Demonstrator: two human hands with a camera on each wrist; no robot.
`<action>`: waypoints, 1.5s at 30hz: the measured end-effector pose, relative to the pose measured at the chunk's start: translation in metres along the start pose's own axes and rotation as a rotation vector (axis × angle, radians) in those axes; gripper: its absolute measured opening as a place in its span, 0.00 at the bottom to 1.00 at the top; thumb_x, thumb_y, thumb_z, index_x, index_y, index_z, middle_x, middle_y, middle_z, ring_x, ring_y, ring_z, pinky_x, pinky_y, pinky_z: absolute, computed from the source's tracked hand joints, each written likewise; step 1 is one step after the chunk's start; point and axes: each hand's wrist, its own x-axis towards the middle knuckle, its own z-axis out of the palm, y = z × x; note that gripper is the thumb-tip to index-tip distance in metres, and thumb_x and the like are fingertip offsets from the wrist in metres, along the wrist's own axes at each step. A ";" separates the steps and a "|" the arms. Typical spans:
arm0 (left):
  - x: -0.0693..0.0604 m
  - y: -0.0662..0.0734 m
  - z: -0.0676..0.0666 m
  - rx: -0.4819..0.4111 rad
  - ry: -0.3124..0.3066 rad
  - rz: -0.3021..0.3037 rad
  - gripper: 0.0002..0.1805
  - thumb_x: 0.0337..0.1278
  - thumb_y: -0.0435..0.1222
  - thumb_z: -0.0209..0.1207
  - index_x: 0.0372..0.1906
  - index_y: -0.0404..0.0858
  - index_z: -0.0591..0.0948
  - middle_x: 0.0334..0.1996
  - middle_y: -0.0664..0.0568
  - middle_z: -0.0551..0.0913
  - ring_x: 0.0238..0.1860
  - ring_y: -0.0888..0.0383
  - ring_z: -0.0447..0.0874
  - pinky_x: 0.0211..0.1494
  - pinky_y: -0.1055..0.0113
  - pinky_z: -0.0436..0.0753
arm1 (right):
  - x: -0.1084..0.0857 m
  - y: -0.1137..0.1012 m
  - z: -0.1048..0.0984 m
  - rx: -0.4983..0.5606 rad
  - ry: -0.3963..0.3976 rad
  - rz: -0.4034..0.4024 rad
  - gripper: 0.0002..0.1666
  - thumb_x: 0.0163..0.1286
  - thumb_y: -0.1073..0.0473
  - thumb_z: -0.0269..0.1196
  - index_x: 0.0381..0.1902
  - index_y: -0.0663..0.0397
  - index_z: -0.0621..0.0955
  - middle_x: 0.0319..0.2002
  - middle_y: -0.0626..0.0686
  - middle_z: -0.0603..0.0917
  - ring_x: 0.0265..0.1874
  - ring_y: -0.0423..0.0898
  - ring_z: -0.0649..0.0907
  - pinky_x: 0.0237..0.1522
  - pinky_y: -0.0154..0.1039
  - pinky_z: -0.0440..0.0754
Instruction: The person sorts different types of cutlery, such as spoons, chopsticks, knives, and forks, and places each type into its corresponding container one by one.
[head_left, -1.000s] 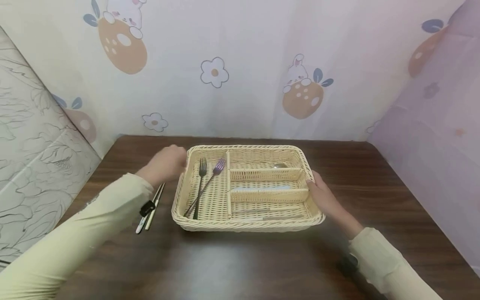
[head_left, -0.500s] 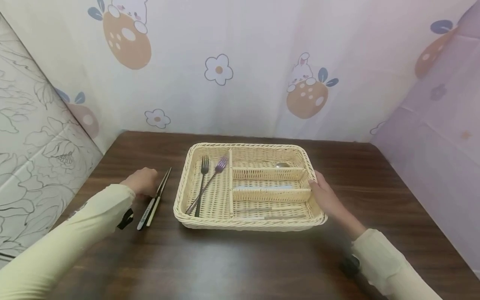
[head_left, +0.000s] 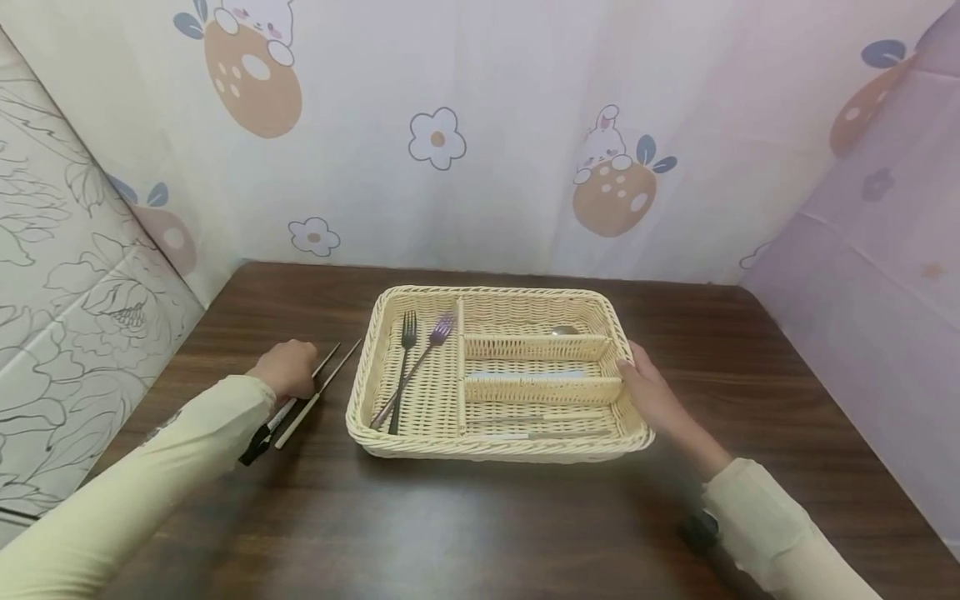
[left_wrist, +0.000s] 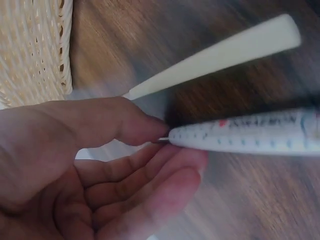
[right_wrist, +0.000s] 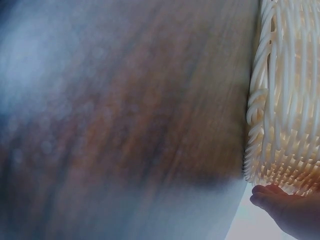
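In the left wrist view, my left hand (head_left: 288,368) pinches a chopstick with a white printed handle (left_wrist: 245,132) between thumb and fingers, at the thin metal part by the handle. A second chopstick, with a cream handle (left_wrist: 220,57), lies beside it on the table, apart from the fingers. My right hand (head_left: 651,392) grips the right side of a cream woven cutlery basket (head_left: 487,451), its thumb over the rim. Inside the left compartment a black fork (head_left: 408,333) and a purple fork (head_left: 440,331) lie crossed.
A spoon (head_left: 565,331) sits in the basket's back right compartment. The middle one holds a pale flat item (head_left: 528,374), and the front one several thin pieces (head_left: 510,436) of unclear kind. A patterned curtain (head_left: 510,167) hangs behind the dark wooden table (head_left: 450,533).
My left hand has come from the basket's left rim down to the chopsticks and taken hold of the white-handled one. The chopsticks have spread apart. My right hand stays on the basket.
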 end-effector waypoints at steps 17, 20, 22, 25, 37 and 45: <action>-0.014 0.013 -0.037 0.161 0.173 0.049 0.08 0.55 0.27 0.55 0.22 0.33 0.72 0.18 0.48 0.73 0.20 0.52 0.70 0.22 0.59 0.71 | 0.001 0.001 0.001 0.049 -0.006 0.018 0.31 0.79 0.56 0.32 0.74 0.58 0.38 0.58 0.77 0.63 0.41 0.59 0.81 0.41 0.49 0.82; -0.016 0.025 -0.046 0.184 0.213 0.056 0.10 0.55 0.25 0.54 0.20 0.34 0.73 0.17 0.48 0.74 0.20 0.51 0.73 0.21 0.55 0.74 | 0.002 0.002 0.002 0.073 -0.010 0.022 0.31 0.79 0.56 0.32 0.74 0.58 0.39 0.56 0.78 0.64 0.40 0.59 0.82 0.39 0.50 0.82; -0.018 0.035 -0.051 0.198 0.248 0.062 0.11 0.54 0.24 0.53 0.18 0.35 0.73 0.17 0.48 0.74 0.20 0.49 0.74 0.21 0.52 0.76 | 0.002 0.003 0.002 0.067 -0.011 0.017 0.31 0.79 0.56 0.32 0.73 0.59 0.38 0.56 0.77 0.63 0.40 0.59 0.82 0.39 0.49 0.82; -0.021 0.052 -0.057 0.225 0.291 0.084 0.12 0.53 0.24 0.51 0.17 0.35 0.73 0.16 0.47 0.75 0.19 0.48 0.76 0.21 0.50 0.77 | 0.002 0.003 0.001 0.056 -0.010 0.011 0.32 0.79 0.56 0.32 0.73 0.59 0.38 0.57 0.77 0.62 0.42 0.60 0.81 0.40 0.49 0.82; -0.032 0.130 -0.057 0.277 0.348 0.297 0.04 0.55 0.25 0.56 0.28 0.34 0.78 0.25 0.46 0.78 0.26 0.49 0.79 0.26 0.55 0.80 | 0.000 0.001 -0.002 0.028 -0.013 0.018 0.32 0.79 0.55 0.31 0.74 0.58 0.36 0.62 0.76 0.58 0.48 0.63 0.78 0.45 0.48 0.80; -0.032 0.184 -0.041 0.320 0.321 0.508 0.05 0.56 0.26 0.58 0.28 0.37 0.77 0.23 0.52 0.76 0.23 0.56 0.74 0.25 0.64 0.77 | 0.000 0.001 -0.001 0.043 -0.020 0.021 0.33 0.79 0.54 0.32 0.74 0.56 0.36 0.61 0.76 0.59 0.44 0.60 0.81 0.42 0.49 0.82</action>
